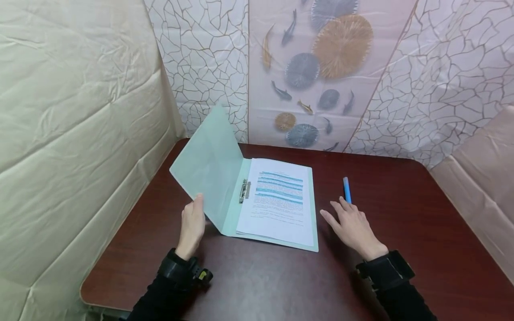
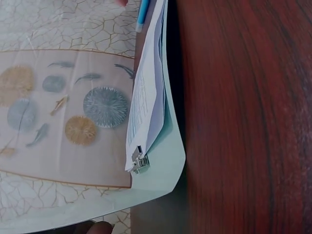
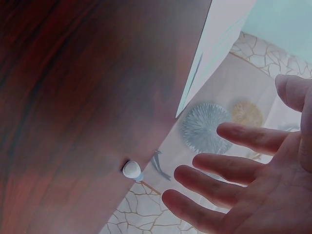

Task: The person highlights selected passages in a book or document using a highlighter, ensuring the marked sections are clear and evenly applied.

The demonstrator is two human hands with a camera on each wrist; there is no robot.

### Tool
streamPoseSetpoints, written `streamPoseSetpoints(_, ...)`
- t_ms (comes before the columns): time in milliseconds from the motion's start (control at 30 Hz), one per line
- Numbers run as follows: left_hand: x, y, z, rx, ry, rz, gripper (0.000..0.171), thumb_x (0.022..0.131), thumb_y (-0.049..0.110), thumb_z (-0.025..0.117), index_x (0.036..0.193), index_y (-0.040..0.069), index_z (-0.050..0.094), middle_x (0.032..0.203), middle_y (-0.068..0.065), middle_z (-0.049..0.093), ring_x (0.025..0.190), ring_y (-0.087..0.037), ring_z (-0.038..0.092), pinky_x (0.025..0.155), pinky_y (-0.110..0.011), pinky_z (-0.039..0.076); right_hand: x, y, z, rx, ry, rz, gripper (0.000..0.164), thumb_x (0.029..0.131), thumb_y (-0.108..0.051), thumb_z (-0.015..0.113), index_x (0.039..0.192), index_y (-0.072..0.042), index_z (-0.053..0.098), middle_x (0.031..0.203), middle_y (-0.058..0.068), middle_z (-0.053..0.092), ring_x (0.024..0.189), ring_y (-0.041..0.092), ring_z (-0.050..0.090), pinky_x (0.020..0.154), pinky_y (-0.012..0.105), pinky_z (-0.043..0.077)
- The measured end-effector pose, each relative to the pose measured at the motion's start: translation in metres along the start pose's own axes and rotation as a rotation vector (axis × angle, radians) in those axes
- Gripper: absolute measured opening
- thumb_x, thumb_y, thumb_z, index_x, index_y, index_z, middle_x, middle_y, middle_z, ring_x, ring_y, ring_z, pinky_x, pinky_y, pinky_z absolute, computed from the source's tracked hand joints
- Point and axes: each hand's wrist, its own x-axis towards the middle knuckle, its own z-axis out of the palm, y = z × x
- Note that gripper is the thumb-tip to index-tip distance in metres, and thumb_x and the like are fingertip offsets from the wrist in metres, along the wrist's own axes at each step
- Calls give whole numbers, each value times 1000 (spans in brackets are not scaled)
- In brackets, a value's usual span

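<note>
A pale green clip folder (image 1: 233, 218) lies opened on the table, its cover (image 1: 213, 165) raised and tilted to the left. My left hand (image 1: 192, 226) pinches the near edge of that cover between thumb and fingers. Printed sheets (image 1: 277, 218) with several blue highlighted lines rest inside under a metal clip (image 1: 244, 191). To the right of the folder, my right hand (image 1: 355, 229) hovers over the table with its fingers spread, holding nothing. Just beyond its fingertips is a blue pen (image 1: 347, 189), possibly a highlighter; its pale end (image 3: 131, 169) shows in the right wrist view.
The dark red-brown table (image 1: 257, 285) has rounded corners. A patterned curtain (image 1: 209, 58) hangs behind its far edge, and cream fabric (image 1: 80, 133) drapes along the left side. More fabric (image 1: 482, 178) hangs at the right.
</note>
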Motion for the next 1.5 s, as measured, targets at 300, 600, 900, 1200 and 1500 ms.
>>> streamPoseSetpoints(300, 5, -6, -11, -111, -80, -106, 60, 94, 51, 24, 106, -1, 52, 104, -24, 49, 100, -35, 57, 76, -46, 50, 1, 0, -1, 3, -3, 0, 67, 90, -54, 37, 126, 1, 48, 134, 30, 37, 114, 48, 39, 87, 63, 31)
streamPoseSetpoints(600, 9, -13, -17, -328, -140, -188, 48, 97, 37, 25, 124, 5, 48, 126, -12, 46, 118, -24, 47, 80, -51, 47, 0, 0, 0, -6, -23, 13, 67, 90, -55, 36, 126, 1, 48, 134, 30, 37, 114, 48, 39, 87, 63, 31)
streamPoseSetpoints(900, 8, -18, -21, -411, -174, -238, 48, 98, 35, 22, 131, 3, 39, 135, -15, 33, 121, -28, 42, 80, -52, 47, 0, 1, 0, -15, -34, 11, 67, 90, -55, 36, 126, 1, 49, 134, 30, 37, 113, 48, 40, 87, 62, 32)
streamPoseSetpoints(1200, 8, -20, -24, -500, -200, -281, 45, 98, 32, 24, 129, 8, 45, 125, -21, 50, 102, -32, 58, 81, -54, 45, 0, 1, -1, -12, -52, 21, 70, 90, -57, 34, 126, 1, 48, 135, 30, 36, 115, 48, 38, 89, 63, 30)
streamPoseSetpoints(1500, 7, -22, -25, -573, -229, -331, 45, 99, 32, 21, 132, 10, 40, 128, -23, 44, 107, -37, 52, 86, -53, 44, -1, 3, 1, -19, -41, 20, 66, 91, -53, 37, 125, 2, 49, 134, 30, 38, 112, 48, 42, 87, 62, 33)
